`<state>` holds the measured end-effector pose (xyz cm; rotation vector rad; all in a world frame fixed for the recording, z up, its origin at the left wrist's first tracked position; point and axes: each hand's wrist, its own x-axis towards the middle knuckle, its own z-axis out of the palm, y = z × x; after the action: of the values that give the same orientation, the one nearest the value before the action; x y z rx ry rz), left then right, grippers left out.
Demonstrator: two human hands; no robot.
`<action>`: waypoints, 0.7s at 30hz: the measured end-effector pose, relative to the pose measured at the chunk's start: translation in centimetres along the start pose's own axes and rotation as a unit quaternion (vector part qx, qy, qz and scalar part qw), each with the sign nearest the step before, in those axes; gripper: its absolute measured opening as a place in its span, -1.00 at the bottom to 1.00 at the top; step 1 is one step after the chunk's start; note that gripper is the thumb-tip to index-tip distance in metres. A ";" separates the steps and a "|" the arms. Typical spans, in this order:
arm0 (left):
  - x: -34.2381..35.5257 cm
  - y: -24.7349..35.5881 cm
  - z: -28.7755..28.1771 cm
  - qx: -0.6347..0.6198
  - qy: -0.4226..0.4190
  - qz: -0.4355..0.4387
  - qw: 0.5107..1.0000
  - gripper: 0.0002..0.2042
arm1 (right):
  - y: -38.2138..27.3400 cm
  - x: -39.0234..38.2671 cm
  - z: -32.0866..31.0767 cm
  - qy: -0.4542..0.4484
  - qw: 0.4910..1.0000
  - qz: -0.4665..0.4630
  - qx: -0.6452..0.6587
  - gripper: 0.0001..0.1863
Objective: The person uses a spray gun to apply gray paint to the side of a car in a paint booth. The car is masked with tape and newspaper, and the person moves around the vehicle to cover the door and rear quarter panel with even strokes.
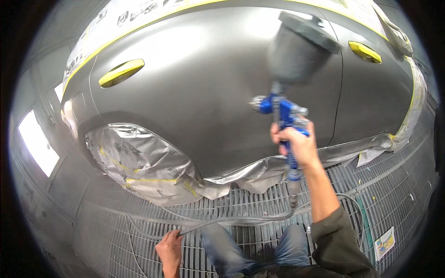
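Across the upper view sweeps a dark grey car side (208,102), and beneath it spreads the slatted floor grating (408,199). Down at the lower left of the bodywork, crinkled silvery sheeting (148,153) bulges out, catching the light. Two blue-jeaned legs (225,250) poke in at the bottom edge. And now the spray gun (286,113), blue-bodied, up in front of the door panel, with its big grey cup (296,53) on top, tipped slightly right! From its foot a grey hose (241,218) curves away left, above the grating. The right hand (299,141) has its fingers curled round the spray gun below the cup; how hard they squeeze, I can't tell. Well apart, lower left, the left hand (169,251) is closed, thumb and fingers pinching the hose. Smaller again, a yellow-covered door handle (121,73) gleams at the left. Tiniest of all: the silvery nozzle (255,104), facing left.
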<state>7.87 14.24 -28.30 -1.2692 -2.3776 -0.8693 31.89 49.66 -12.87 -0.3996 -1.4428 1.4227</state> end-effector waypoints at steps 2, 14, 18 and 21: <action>0.2 1.2 1.9 -0.009 -0.020 0.051 0.998 -0.75 | -1.7 -1.0 -3.7 0.062 0.998 -0.022 -0.014 -0.88; -0.9 11.5 9.6 -0.100 -0.181 0.149 0.967 -0.79 | -6.7 -4.7 -26.4 0.257 0.952 -0.060 -0.153 -0.77; -1.5 12.7 11.2 -0.117 -0.220 0.126 0.960 -0.78 | -7.5 -6.0 -31.3 0.353 0.913 -0.071 -0.195 -0.80; -1.6 13.1 11.9 -0.108 -0.223 0.124 0.961 -0.76 | -7.0 -6.6 -32.4 0.445 0.855 -0.104 -0.243 -0.77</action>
<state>19.80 26.36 -33.44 -1.9860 -2.4089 -0.8521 63.79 60.08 -16.81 -1.0311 -0.9840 0.5127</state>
